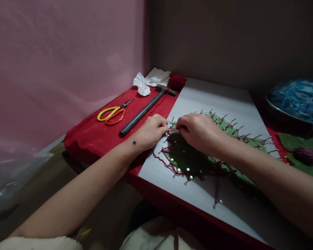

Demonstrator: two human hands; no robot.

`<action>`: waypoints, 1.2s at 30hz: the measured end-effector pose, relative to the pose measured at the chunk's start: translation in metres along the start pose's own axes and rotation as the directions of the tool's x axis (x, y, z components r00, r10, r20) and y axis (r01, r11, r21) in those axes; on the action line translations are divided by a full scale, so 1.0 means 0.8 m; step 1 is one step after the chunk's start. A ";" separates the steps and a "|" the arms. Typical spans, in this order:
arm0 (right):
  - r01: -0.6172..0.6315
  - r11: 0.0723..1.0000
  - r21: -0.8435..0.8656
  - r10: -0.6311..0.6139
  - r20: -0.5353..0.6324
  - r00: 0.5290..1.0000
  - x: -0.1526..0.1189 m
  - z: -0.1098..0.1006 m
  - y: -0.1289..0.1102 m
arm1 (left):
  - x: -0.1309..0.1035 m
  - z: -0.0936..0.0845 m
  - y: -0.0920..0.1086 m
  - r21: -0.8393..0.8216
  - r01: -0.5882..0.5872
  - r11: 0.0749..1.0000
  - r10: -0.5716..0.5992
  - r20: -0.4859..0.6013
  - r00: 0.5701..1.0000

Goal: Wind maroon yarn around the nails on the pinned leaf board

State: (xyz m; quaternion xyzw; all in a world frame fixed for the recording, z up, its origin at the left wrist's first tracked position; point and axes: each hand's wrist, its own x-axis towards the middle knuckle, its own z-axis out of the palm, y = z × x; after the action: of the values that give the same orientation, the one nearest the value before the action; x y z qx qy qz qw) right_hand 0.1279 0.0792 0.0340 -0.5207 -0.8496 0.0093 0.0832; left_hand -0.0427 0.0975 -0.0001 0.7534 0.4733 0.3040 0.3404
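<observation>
A white board [219, 93] lies on a red-covered table, with a green shape [190, 156] on it edged by upright nails. Dark red and purple yarn [161, 160] runs around and between the nails. My left hand [155, 130] is at the left end of the shape, fingers pinched by the nails; what they grip is too small to name. Just right of it, my right hand [195, 130] is bent over the nails with its fingers closed, next to strands of yarn. Its fingertips are partly hidden.
Left of the board lie scissors [114, 114], a hammer [146, 111], crumpled white paper [142, 85] and a red yarn ball [176, 81]. At right are a bowl of blue yarn [299, 99] and a purple bundle [306, 155] on green material. A pink wall stands at left.
</observation>
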 end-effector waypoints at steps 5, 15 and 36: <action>0.143 0.988 -0.065 -0.142 0.014 0.990 -0.003 0.003 0.002 | 0.003 0.005 -0.007 0.075 -0.077 0.994 0.078 -0.011 0.997; 0.255 0.964 -0.074 -0.245 0.123 0.962 -0.010 -0.011 0.009 | 0.002 0.003 -0.006 0.157 -0.145 0.977 0.145 0.007 0.989; -0.075 0.980 0.187 0.048 0.144 0.988 -0.022 -0.034 0.007 | -0.013 0.013 0.016 0.423 -0.418 0.804 0.431 0.069 0.900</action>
State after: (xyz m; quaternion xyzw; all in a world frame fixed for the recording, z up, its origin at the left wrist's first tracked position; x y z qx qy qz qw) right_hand 0.1447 0.0645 0.0579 -0.5344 -0.8320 0.1299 0.0732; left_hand -0.0318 0.0812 0.0023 0.8912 0.3529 0.2725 0.0829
